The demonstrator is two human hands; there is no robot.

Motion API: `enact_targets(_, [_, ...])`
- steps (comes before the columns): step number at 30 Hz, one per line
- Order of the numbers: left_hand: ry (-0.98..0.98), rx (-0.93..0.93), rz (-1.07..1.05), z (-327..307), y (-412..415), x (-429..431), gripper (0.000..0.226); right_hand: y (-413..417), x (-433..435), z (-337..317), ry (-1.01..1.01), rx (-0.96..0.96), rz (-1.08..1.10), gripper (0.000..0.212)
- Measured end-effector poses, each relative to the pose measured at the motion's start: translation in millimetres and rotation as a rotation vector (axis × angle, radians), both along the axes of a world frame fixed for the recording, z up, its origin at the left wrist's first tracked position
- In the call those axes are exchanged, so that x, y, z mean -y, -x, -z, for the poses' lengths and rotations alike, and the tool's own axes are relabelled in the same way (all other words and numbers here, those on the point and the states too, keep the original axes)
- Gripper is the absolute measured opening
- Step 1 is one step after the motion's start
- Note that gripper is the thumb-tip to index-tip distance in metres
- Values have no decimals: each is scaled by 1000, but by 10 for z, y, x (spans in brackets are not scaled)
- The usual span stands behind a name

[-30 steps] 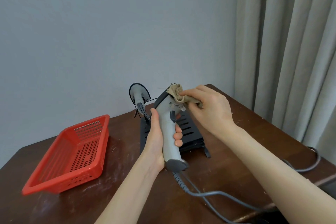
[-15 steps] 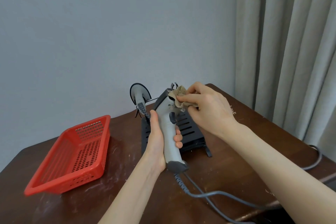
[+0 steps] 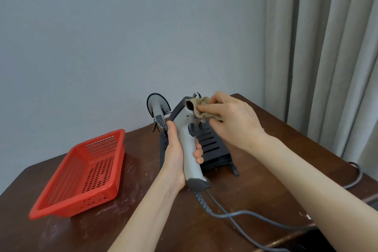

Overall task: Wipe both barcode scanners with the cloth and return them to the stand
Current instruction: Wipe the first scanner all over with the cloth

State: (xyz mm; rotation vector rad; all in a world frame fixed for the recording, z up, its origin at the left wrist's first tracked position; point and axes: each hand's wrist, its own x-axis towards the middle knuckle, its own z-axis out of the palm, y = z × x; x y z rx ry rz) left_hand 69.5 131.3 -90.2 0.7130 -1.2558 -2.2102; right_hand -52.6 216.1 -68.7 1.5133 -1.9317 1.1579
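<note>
My left hand (image 3: 176,155) grips the handle of a grey barcode scanner (image 3: 189,145), held upright above the table with its dark head pointing up and away. My right hand (image 3: 231,120) pinches a crumpled tan cloth (image 3: 202,108) and presses it against the side of the scanner's head. Behind them stands the black slotted stand (image 3: 212,145). The second scanner (image 3: 156,106) rests at the stand's back left, handle down. A grey coiled cable (image 3: 225,214) runs from the held scanner's base to the right.
A red perforated plastic basket (image 3: 86,172) sits on the left of the dark wooden table (image 3: 143,221). A grey wall is close behind. Beige curtains (image 3: 327,47) hang at the right. Another grey cable (image 3: 354,176) loops off the table's right edge.
My right hand has rubbed the cloth down from the top of the scanner's head onto its side. The left hand keeps the same grip on the handle.
</note>
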Motion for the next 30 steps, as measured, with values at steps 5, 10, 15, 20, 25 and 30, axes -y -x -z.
enact_targets(5, [-28,16,5,-1,30,-30,73,-67,-4,-48,-13,40,-43,37])
enact_targets(10, [-49,24,12,46,16,-30,72,57,-53,-2,-108,42,80,28])
enact_targets(15, [-6,55,9,47,39,-74,73,-79,-57,-94,-54,127,-31,35])
enact_targets(20, [-13,47,-2,48,15,-53,73,4,-64,-43,-143,113,78,36])
enact_targets(25, [20,54,-3,49,22,-63,72,-78,-76,-83,-104,150,32,35])
enact_targets(30, [11,47,0,29,26,-53,72,-71,-79,-83,-136,135,59,40])
